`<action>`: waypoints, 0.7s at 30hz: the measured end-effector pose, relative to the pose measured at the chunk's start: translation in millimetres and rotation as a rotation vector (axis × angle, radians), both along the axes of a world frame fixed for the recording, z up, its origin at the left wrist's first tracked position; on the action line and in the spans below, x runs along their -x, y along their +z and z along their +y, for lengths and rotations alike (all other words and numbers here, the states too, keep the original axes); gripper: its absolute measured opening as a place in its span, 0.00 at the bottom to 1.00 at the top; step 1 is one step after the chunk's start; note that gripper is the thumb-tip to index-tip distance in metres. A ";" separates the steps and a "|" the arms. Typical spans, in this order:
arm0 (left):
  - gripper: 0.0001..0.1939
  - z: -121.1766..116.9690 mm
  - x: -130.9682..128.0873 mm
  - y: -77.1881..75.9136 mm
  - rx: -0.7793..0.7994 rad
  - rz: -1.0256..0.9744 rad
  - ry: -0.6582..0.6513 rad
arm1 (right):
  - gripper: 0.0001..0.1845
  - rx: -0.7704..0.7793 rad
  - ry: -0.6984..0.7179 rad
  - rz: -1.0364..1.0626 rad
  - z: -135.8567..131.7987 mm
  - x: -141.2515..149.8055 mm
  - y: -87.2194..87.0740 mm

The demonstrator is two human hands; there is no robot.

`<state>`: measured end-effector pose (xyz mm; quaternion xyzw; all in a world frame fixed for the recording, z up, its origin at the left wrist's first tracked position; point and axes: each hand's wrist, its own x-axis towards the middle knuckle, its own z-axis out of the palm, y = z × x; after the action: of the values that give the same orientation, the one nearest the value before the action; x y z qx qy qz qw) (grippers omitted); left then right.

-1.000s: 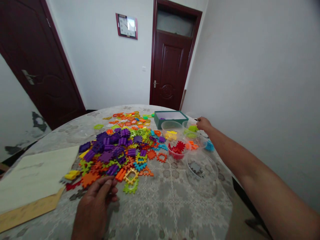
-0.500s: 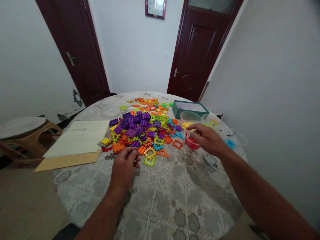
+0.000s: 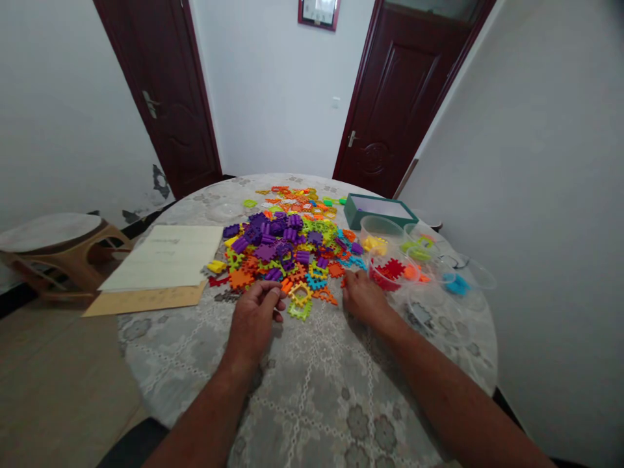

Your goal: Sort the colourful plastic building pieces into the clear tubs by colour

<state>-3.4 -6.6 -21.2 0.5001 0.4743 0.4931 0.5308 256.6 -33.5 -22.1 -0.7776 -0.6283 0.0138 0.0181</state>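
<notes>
A heap of interlocking plastic toy pieces, mostly purple pieces (image 3: 266,250) on top, covers the middle of the table. My left hand (image 3: 256,312) rests at its front edge, fingers curled and thumb against them. An orange ribbed piece (image 3: 286,286) lies at its fingertips; what they hold, if anything, is hidden. A yellow ring-shaped piece (image 3: 300,294) and a lime green piece (image 3: 299,311) lie beside it. At the heap's right edge, my right hand (image 3: 363,299) points down with closed fingers over an orange toothed piece (image 3: 344,281), largely hidden by them.
Clear plastic tubs stand at right, holding yellow pieces (image 3: 374,246), red pieces (image 3: 387,273), lime green pieces (image 3: 419,248), blue pieces (image 3: 457,283) and grey pieces (image 3: 420,314). Behind them is a green box (image 3: 380,209). Paper sheets (image 3: 163,257) lie at left, a stool (image 3: 63,253) beyond.
My right hand has come back from the far tubs, past the red pieces' tub, to the heap's right edge. My left hand has stayed by the heap. The view has tilted down.
</notes>
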 end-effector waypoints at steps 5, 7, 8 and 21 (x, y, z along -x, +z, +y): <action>0.16 -4.6 -5.2 4.7 0.069 -0.019 -0.082 | 0.24 -0.282 0.189 0.284 -8.7 6.0 -1.5; 0.21 -8.1 -8.3 6.4 0.122 -0.022 -0.169 | 0.24 -0.393 0.362 0.458 -12.2 17.1 -1.9; 0.23 -9.9 -9.8 7.0 0.145 -0.018 -0.217 | 0.25 -0.425 0.452 0.533 -13.9 24.3 -2.0; 0.19 -13.6 -11.6 8.8 0.284 -0.136 -0.255 | 0.20 -0.526 0.372 0.174 13.3 9.9 -21.5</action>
<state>8.2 -20.1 -12.5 0.4420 0.4347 0.3827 0.6850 246.7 -20.2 -43.6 -0.6140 -0.7377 -0.0794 0.2692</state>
